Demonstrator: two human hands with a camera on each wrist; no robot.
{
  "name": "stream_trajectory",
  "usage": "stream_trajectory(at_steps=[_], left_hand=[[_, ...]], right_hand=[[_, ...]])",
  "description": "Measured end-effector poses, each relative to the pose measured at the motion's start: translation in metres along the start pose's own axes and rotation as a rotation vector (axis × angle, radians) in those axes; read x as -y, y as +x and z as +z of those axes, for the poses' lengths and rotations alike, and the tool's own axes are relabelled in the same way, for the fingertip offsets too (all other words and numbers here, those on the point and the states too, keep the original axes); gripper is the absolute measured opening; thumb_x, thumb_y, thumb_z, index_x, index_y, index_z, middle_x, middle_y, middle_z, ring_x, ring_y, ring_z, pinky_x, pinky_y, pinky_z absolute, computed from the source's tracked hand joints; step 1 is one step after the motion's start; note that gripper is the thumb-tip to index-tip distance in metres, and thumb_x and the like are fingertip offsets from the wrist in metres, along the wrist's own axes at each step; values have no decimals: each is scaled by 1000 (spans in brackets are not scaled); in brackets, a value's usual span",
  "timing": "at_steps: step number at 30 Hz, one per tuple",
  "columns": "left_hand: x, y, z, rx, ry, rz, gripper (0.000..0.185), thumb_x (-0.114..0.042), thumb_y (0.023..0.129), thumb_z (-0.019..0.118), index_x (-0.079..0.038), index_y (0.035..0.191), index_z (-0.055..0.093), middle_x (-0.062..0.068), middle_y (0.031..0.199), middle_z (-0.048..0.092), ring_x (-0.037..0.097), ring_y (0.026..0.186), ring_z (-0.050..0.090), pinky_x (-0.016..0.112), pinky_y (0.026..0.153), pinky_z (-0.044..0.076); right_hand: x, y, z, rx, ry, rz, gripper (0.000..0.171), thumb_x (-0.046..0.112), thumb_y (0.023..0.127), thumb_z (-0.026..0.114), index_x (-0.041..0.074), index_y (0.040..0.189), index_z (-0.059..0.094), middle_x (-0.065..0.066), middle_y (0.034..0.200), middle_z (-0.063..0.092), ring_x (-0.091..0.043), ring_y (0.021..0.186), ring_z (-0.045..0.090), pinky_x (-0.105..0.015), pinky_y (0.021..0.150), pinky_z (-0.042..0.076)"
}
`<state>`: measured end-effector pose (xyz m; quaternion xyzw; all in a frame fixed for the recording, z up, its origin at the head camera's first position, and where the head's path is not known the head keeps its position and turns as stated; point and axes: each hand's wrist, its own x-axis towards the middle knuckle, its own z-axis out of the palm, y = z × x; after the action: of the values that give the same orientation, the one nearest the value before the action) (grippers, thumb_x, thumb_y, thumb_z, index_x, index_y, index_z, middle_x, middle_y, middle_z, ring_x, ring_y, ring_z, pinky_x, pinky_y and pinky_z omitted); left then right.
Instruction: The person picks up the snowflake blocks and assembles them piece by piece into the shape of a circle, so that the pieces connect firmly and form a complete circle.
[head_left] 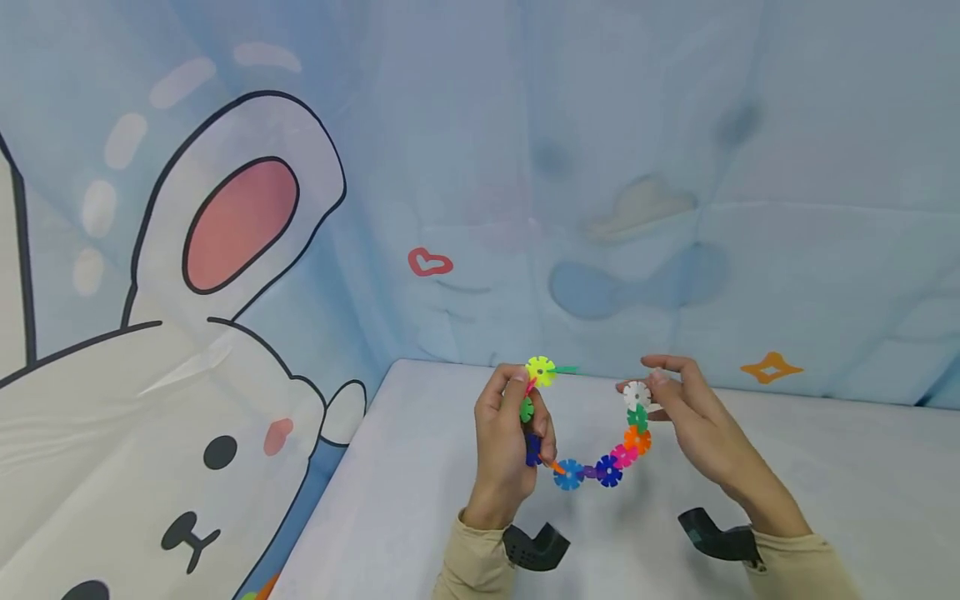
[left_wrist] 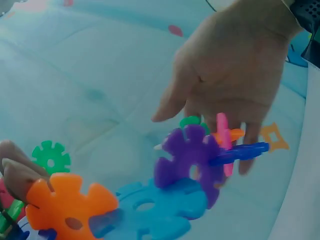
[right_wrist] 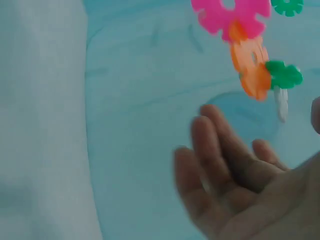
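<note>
A chain of colourful snowflake discs (head_left: 609, 469) hangs in a U between my two hands above a white table (head_left: 825, 483). My left hand (head_left: 525, 400) grips its left end, fingers curled round the green and dark blue discs, with a yellow-green disc (head_left: 540, 371) sticking out on top. My right hand (head_left: 647, 385) pinches the white disc (head_left: 637, 393) at the right end between thumb and forefinger. In the left wrist view the orange disc (left_wrist: 67, 202), light blue disc (left_wrist: 155, 205) and purple disc (left_wrist: 187, 157) fill the foreground. In the right wrist view the pink disc (right_wrist: 227, 12) and orange disc (right_wrist: 252, 67) hang above loosely spread fingers (right_wrist: 215, 160).
A blue cloth backdrop (head_left: 600, 167) with a cartoon rabbit (head_left: 187, 400) rises behind and to the left of the table. Black wrist mounts (head_left: 536, 546) sit on both beige sleeves. Something orange and green (head_left: 258, 590) peeks out below the table's left edge.
</note>
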<state>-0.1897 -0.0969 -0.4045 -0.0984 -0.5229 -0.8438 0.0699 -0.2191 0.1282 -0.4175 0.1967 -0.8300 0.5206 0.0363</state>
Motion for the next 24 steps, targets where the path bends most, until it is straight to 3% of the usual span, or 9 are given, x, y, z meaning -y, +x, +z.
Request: stream_trajectory(at_steps=[3, 6, 12, 15, 19, 24], left_hand=[[-1, 0, 0, -36, -42, 15, 18, -28, 114, 47, -16, 100, 51, -5, 58, 45, 7, 37, 48, 19, 39, 45], [-1, 0, 1, -61, -67, 25, 17, -27, 113, 46, -16, 101, 50, -5, 57, 45, 6, 37, 49, 19, 39, 46], [-1, 0, 2, -62, -56, 27, 17, -27, 113, 48, -15, 101, 51, -5, 57, 45, 7, 38, 50, 20, 40, 46], [-1, 0, 2, -62, -17, 30, 16, -27, 111, 51, -15, 101, 52, -5, 58, 45, 8, 39, 51, 21, 42, 48], [-3, -2, 2, -52, 38, 37, 15, -26, 110, 53, -15, 100, 56, -4, 59, 47, 8, 43, 53, 21, 47, 52], [-7, -5, 5, -11, 99, 77, 26, -24, 111, 53, 1, 104, 56, -4, 61, 51, 8, 44, 55, 21, 50, 55]], right_hand=[[2, 1, 5, 143, 152, 133, 52, 39, 117, 26, -3, 148, 24, -22, 141, 66, -29, 121, 63, -32, 97, 54], [9, 2, 16, 186, 290, 218, 49, 41, 117, 24, -1, 140, 22, -24, 141, 65, -26, 119, 66, -40, 94, 55], [22, 1, 30, 67, 484, 216, 42, 41, 117, 26, 3, 133, 29, -17, 135, 63, -12, 107, 71, -25, 90, 62], [26, 0, 31, -6, 507, 185, 38, 38, 117, 31, 3, 131, 33, -5, 129, 63, -11, 106, 71, -21, 90, 62], [33, -3, 30, -58, 546, 133, 33, 34, 117, 39, 3, 128, 40, 0, 124, 63, -11, 107, 71, -21, 91, 61], [44, -10, 29, -73, 609, 78, 30, 30, 115, 46, 2, 126, 48, -4, 123, 60, -14, 109, 70, -22, 95, 61]])
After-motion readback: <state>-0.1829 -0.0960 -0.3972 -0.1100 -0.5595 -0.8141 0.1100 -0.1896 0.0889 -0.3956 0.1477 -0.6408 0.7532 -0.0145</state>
